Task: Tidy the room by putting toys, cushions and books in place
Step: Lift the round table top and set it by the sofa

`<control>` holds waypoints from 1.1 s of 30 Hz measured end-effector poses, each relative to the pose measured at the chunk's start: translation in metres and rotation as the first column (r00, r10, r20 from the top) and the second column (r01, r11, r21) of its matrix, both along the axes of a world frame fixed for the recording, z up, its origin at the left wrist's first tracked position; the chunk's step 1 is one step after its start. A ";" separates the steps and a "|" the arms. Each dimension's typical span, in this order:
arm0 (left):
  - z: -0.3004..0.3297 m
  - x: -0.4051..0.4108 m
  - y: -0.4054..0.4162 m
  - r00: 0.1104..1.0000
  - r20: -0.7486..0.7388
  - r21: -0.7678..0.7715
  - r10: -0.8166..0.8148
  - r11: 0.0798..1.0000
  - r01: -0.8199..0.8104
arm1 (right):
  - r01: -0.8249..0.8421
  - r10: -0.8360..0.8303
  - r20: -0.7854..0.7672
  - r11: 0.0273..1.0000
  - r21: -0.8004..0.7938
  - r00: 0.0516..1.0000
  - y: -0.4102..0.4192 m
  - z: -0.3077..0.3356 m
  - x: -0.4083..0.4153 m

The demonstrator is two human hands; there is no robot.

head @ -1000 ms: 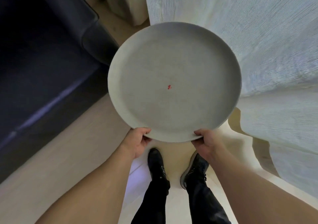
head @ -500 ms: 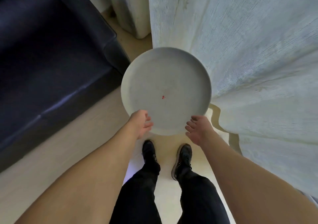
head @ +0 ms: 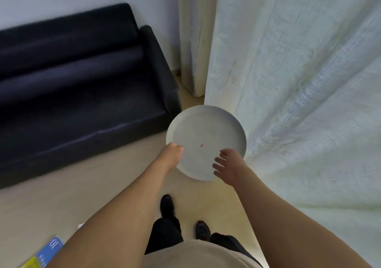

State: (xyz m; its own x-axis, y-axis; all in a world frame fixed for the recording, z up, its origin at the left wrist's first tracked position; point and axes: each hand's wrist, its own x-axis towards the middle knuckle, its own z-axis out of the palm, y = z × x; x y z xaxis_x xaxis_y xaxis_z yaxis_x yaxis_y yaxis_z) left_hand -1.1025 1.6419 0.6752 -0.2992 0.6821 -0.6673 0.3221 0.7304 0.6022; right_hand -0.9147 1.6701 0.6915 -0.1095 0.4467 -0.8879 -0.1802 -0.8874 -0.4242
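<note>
The round grey table is now sitting low between the black sofa and the curtain; a second ago both hands were gripping its near rim. The right hand is lifting clear, fingers spread, holding nothing. The left hand is lying curled at the rim; contact cannot be confirmed. Judgement: table placed, and a book on the floor is awaiting attention.

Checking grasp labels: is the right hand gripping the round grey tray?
No, the right hand is over the near edge of the round grey tray with its fingers spread and straight, not curled round the rim.
</note>
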 end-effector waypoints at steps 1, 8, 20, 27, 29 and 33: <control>0.005 0.001 -0.004 1.000 -0.020 0.025 0.015 1.000 -0.015 | -0.005 0.005 -0.010 1.000 0.010 1.000 0.000 0.004 -0.002; 0.047 -0.045 -0.036 0.973 -0.215 0.078 0.082 0.995 -0.067 | -0.203 0.196 0.074 0.974 0.101 0.978 0.001 0.028 -0.043; 0.042 -0.178 -0.083 0.967 -0.208 0.000 0.144 0.989 -0.147 | -0.366 0.358 0.094 0.926 0.091 0.929 -0.022 0.035 -0.179; 0.046 -0.269 -0.097 0.963 -0.221 0.020 0.151 0.988 -0.150 | -0.417 0.399 0.159 0.903 0.104 0.903 -0.031 0.034 -0.269; 0.038 -0.286 -0.097 0.966 -0.226 -0.020 0.128 0.991 -0.136 | -0.428 0.409 0.159 0.897 0.109 0.898 -0.034 0.031 -0.287; 0.027 -0.299 -0.092 0.956 -0.292 -0.103 -0.037 0.995 0.007 | -0.447 0.426 0.175 0.889 0.104 0.888 -0.040 0.031 -0.299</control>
